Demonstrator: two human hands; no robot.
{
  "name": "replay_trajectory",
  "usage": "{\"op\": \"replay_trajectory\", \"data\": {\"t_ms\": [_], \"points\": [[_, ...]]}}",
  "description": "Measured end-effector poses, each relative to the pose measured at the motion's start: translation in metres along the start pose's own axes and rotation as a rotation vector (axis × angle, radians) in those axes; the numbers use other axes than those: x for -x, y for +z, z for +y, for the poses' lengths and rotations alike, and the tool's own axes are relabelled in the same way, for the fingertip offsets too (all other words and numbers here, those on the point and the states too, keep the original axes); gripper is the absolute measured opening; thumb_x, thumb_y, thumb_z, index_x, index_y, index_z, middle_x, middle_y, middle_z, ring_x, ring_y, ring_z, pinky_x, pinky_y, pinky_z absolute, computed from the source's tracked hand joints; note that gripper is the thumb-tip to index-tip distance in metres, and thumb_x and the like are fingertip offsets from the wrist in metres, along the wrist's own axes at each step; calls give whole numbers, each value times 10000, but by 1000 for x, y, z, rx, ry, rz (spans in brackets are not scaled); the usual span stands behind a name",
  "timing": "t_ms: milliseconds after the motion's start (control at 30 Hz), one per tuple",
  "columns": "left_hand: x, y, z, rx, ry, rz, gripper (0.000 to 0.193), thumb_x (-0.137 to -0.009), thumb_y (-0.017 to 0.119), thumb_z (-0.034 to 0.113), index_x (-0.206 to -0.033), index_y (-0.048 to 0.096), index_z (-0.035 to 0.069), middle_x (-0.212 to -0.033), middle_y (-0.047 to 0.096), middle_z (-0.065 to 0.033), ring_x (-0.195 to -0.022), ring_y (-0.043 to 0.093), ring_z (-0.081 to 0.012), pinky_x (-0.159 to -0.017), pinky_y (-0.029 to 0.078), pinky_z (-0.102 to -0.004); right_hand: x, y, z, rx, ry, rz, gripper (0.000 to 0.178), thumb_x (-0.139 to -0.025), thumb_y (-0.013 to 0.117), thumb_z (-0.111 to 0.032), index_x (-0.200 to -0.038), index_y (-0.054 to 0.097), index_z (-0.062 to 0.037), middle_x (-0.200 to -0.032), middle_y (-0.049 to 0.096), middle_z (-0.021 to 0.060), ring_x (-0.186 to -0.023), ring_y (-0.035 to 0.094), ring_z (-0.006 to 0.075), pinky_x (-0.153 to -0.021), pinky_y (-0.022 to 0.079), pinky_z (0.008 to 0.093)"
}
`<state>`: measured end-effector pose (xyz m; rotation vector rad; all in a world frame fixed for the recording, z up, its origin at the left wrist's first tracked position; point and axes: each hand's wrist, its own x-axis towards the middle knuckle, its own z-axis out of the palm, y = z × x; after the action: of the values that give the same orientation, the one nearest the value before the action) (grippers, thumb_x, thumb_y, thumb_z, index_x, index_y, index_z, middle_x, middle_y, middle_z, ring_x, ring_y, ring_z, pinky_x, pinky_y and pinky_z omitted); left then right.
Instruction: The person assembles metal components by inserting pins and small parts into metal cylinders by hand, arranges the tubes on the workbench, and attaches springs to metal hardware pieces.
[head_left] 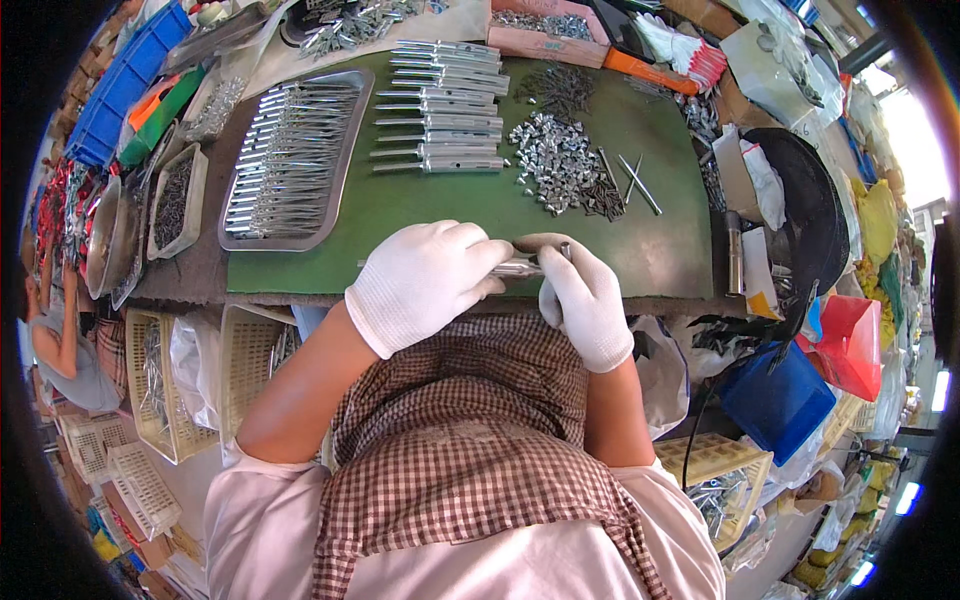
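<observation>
White knit gloves cover both my hands. My left hand (432,282) is closed around a silver metal rod (517,267) with a thicker tubular end, held level over the front edge of the green work mat (640,250). At the tube's right end, the fingers of my right hand (590,300) are closed, with a small dark pin (566,250) sticking up between them. Its glove tips look dark and stained. Beyond my hands lies a row of similar silver rods with thick ends (455,125). To its right is a pile of small silver metal pieces (560,160).
A metal tray (345,215) of slim silver rods stands left on the mat. Dark screws (560,88) are heaped at the back, and loose pins (640,185) lie at right. A pink bin (550,50) of small parts sits behind. Another person (65,345) is at far left.
</observation>
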<state>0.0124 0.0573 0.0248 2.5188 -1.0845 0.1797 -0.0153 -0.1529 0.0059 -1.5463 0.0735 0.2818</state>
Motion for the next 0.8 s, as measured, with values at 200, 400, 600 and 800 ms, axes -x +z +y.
{"op": "replay_trajectory", "data": {"t_ms": [200, 400, 600, 800], "points": [[10, 7, 0, 107, -52, 62, 372, -822, 709, 202, -1178, 658, 106, -843, 626, -89, -802, 645, -286, -718, 525, -396, -1, -6, 2, 375, -15, 32, 190, -967, 605, -173, -1043, 675, -13, -703, 622, 65, -633, 559, 107, -615, 469, 285], [12, 7, 1, 163, -113, 26, 359, -831, 681, 142, -1186, 675, 190, -800, 612, -73, -732, 638, -270, -651, 519, -381, 2, -7, 2, 447, -263, 51, 154, -875, 705, -82, -1012, 677, -19, -782, 653, 69, -696, 588, 121, -677, 494, 280], [10, 11, 3, 131, -144, 53, 340, -822, 682, 128, -1154, 685, 201, -786, 604, -66, -702, 635, -261, -621, 516, -375, 0, -11, 7, 417, -338, 67, 212, -828, 748, -41, -1029, 684, -27, -861, 675, 53, -766, 604, 106, -713, 501, 263], [8, 12, 8, 64, -160, 77, 295, -826, 676, 151, -1115, 685, 209, -776, 591, -59, -693, 641, -257, -603, 520, -379, -10, -21, 15, 438, -460, 170, 174, -801, 745, -10, -969, 712, -37, -887, 656, 54, -749, 587, 135, -727, 495, 265]]}}
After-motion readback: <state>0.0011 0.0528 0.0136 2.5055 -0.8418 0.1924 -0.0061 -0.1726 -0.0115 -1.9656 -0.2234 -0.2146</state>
